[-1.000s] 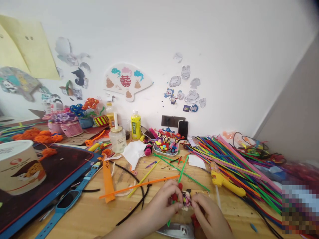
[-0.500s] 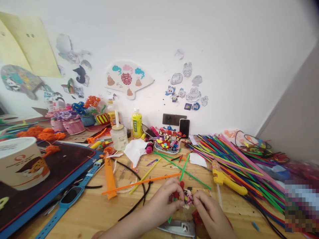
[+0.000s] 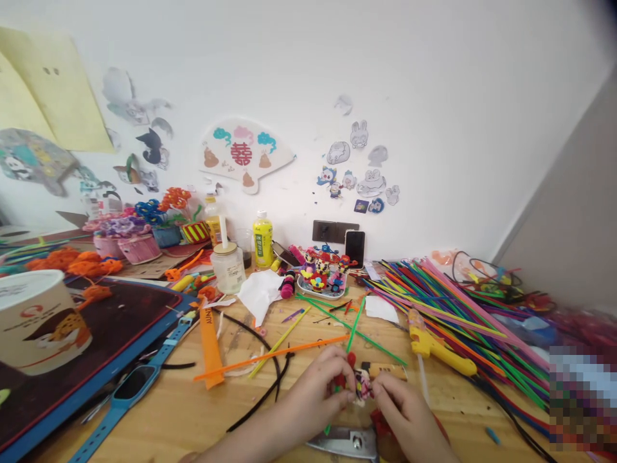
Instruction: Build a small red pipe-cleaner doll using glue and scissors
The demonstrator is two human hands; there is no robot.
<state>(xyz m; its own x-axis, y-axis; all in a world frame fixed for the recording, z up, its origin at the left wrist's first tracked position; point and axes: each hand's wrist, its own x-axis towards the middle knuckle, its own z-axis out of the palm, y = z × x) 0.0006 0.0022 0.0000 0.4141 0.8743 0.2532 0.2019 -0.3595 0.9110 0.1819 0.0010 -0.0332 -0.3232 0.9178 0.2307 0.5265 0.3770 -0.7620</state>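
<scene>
From the head camera, the left hand (image 3: 318,386) and the right hand (image 3: 407,411) were together low in the frame, near the front edge of a wooden workbench (image 3: 159,411). Both were closed, with their fingertips pinching opposite sides of a small pipe-cleaner figure (image 3: 362,384), which was held between them just above the bench. The figure showed pink and dark patterned parts and a red tip at its upper left, though the fingers hid much of it. It looked unfinished, judging by the fuller figures on a white tray (image 3: 321,287) farther back, which appeared complete. A loose red pipe-cleaner piece (image 3: 380,421) lay just under the right hand and seemed not yet attached, though it was partly hidden. Steel scissors (image 3: 342,442) lay below the hands at the frame's edge. To the right were a yellow hot glue gun (image 3: 434,347) and a large spread of colored plastic sticks (image 3: 463,328), apparently plenty of unused stock. A green stick (image 3: 355,334) and an orange stick (image 3: 270,350) lay ahead of the hands, beside a black pipe cleaner (image 3: 260,386). Farther left were an orange strip (image 3: 209,350) and a blue wristwatch (image 3: 128,386), while potted pipe-cleaner flowers (image 3: 164,212) stood along the wall, seemingly finished pieces.
</scene>
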